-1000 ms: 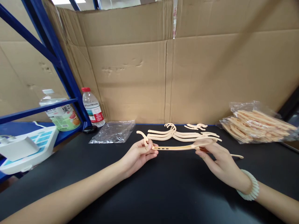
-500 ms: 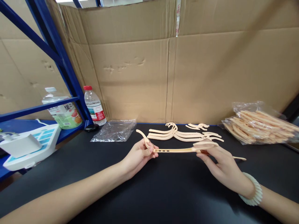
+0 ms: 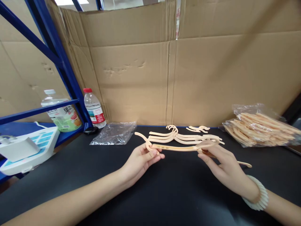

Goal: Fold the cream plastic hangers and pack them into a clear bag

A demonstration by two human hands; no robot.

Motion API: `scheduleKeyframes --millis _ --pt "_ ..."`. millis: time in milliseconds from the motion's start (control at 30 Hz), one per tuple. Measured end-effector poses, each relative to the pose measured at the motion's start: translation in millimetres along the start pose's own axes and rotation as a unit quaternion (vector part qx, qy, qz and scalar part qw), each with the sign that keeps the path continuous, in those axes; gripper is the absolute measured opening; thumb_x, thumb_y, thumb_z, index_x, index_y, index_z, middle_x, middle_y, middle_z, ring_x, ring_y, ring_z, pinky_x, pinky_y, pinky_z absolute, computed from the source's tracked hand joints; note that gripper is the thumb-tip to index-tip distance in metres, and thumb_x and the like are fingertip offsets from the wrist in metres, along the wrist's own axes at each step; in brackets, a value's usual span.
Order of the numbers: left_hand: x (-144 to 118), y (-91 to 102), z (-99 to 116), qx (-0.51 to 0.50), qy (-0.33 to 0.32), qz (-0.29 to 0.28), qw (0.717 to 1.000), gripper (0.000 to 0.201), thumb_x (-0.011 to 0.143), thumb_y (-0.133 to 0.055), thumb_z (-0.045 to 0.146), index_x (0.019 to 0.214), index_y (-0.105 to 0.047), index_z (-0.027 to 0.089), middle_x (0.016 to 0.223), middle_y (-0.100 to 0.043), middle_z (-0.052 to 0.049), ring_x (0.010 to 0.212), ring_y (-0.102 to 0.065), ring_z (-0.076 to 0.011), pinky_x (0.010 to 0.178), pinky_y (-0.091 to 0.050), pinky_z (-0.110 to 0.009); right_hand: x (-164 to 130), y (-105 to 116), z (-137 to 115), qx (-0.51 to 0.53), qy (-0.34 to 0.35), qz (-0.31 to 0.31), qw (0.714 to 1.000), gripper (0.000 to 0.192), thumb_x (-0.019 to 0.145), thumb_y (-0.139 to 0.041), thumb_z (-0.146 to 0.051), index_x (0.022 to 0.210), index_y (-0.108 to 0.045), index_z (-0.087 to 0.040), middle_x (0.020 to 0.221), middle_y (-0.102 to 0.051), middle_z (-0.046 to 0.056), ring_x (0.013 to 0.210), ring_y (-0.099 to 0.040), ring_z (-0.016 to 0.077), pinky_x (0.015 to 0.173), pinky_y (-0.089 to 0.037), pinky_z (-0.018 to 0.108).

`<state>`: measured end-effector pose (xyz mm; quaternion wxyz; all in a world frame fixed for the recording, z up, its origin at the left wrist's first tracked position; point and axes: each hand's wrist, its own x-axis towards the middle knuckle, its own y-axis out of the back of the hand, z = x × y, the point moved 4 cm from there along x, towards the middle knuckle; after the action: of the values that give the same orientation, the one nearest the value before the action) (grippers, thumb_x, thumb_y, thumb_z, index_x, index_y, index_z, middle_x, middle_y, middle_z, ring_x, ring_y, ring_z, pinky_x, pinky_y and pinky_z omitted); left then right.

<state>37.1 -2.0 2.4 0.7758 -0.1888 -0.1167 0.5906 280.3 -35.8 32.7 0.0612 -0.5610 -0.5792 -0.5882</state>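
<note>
Left hand (image 3: 141,160) pinches the hook end of a beige plastic hanger piece (image 3: 175,147) betw thumb & fingers; right hand (image 3: 219,163) grips the other end, fingers closed over it, w/ what looks like a 2nd thin strip (image 3: 244,163) poking out past the palm toward the wrist. Piece is held level, just above the black table (image 3: 164,194), roughly centre front, not touching it. Right behind it lies a small stack of finished-looking hangers (image 3: 185,137) w/ hooks curled up, plus a couple of loose bits (image 3: 198,128) further back. Far right: a clear bag of more beige pieces (image 3: 261,125), quite full, so by my read only a few are done & most are left. Left of the stack an empty-looking plastic bag (image 3: 114,133), then a water bottle (image 3: 93,108), a bigger drink bottle (image 3: 61,113) on the blue shelf (image 3: 37,110), & a white device (image 3: 25,150). Cardboard wall (image 3: 188,78) behind everything
</note>
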Motion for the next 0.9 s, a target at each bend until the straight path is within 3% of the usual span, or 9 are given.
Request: scheduleKeyframes --millis 133,333,467,667,900 --pt "10 14.4 13 -0.024 -0.036 0.039 0.998 0.018 0.071 -0.080 0.014 0.074 -0.062 0.012 0.075 -0.062 0.000 0.071 -0.064 -0.0086 0.070 -0.053 -0.015 4 4 9 -0.011 -0.023 -0.002 1.000 0.008 0.093 -0.049 -0.022 0.087 -0.053 -0.022 0.077 -0.059 0.002 0.068 -0.057 0.0167 0.066 -0.049 0.029" --pt "11 9.0 11 -0.025 -0.014 -0.038 0.999 0.024 0.073 -0.080 0.025 0.073 -0.059 0.012 0.069 -0.056 0.000 0.065 -0.051 -0.0072 0.067 -0.046 -0.018 4 4 7 -0.011 -0.024 0.004 1.000 0.007 0.094 -0.049 -0.023 0.088 -0.054 -0.023 0.077 -0.058 0.001 0.067 -0.056 0.0164 0.062 -0.047 0.028" --pt "8 3.2 10 -0.013 -0.023 -0.061 0.998 0.026 0.075 -0.077 0.029 0.071 -0.058 0.013 0.069 -0.052 0.001 0.066 -0.046 -0.0091 0.064 -0.041 -0.021 3 6 3 -0.007 -0.010 0.011 1.000 0.005 0.093 -0.050 -0.021 0.091 -0.054 -0.023 0.077 -0.059 0.001 0.065 -0.056 0.0162 0.062 -0.046 0.027" --pt "4 -1.7 7 -0.011 0.011 -0.059 0.998 0.025 0.077 -0.076 0.033 0.077 -0.058 0.015 0.093 -0.054 -0.003 0.079 -0.051 -0.0120 0.069 -0.044 -0.026 2 5 2 0.003 -0.007 0.003 1.000 0.006 0.093 -0.050 -0.019 0.091 -0.054 -0.023 0.082 -0.061 0.002 0.073 -0.059 0.0172 0.066 -0.047 0.028" --pt "0 -5.0 5 -0.027 0.026 -0.071 0.997 0.026 0.076 -0.077 0.029 0.077 -0.056 0.014 0.090 -0.058 -0.003 0.073 -0.057 -0.0113 0.072 -0.047 -0.026 1 4 2 -0.004 -0.008 0.002 1.000 0.008 0.094 -0.049 -0.021 0.090 -0.055 -0.022 0.080 -0.060 0.003 0.070 -0.058 0.0173 0.064 -0.048 0.028"
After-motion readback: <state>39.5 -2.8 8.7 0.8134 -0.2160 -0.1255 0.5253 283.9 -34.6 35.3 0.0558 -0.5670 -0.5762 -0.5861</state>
